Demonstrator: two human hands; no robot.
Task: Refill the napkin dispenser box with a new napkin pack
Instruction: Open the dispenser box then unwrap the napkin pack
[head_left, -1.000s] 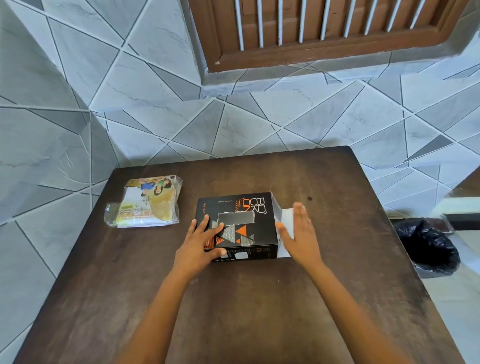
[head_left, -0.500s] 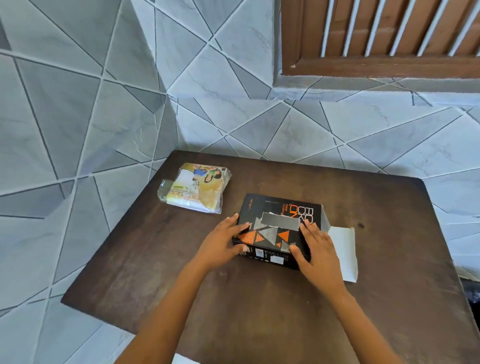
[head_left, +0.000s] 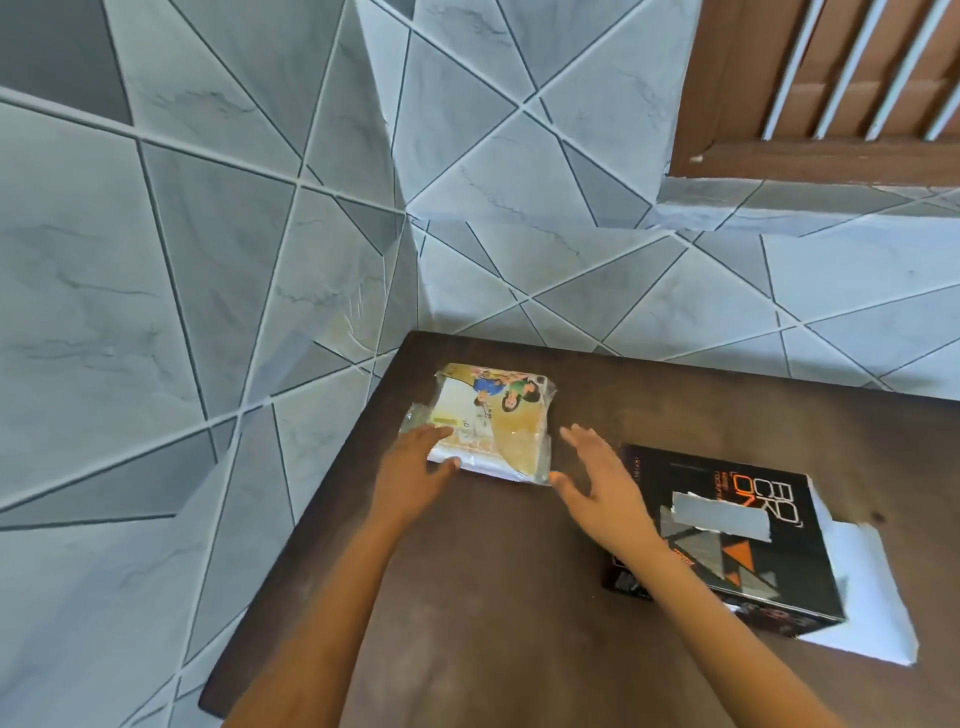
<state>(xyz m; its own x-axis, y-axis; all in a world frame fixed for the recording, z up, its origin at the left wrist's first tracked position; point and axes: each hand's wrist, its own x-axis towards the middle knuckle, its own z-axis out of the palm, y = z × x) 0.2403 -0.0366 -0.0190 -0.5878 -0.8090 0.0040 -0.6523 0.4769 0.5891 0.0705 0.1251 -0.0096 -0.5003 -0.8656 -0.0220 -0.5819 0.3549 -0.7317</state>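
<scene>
Hands were both out at the pack (head_left: 493, 421), which sat flat and printed side up near the far left corner of the table (head_left: 493, 623). The left hand (head_left: 415, 462) lay on the pack's near left corner, fingers straight across the plastic and thumb along the near edge; whether the thumb had got underneath could not be told. The right hand (head_left: 602, 483) hovered just beside the pack's right edge, fingers spread wide, holding nothing and apparently not touching. The box (head_left: 727, 530) lay over by the table's right edge, well apart from the pack. It was black, with grey tape (head_left: 717, 519) across its top, and its white end flap (head_left: 867, 597) was folded out on the table.

As for handling, the pack looked light and soft, a stack of paper that would bend if lifted by one corner. Its clear film (head_left: 546, 415) looked slick and loose at the ends, so pinching the film alone risked a slip or a tear. The better hold, by this reading, was one hand on each short side, thumbs on top and fingers under, squeezing gently to keep the stack square for that open end.
</scene>
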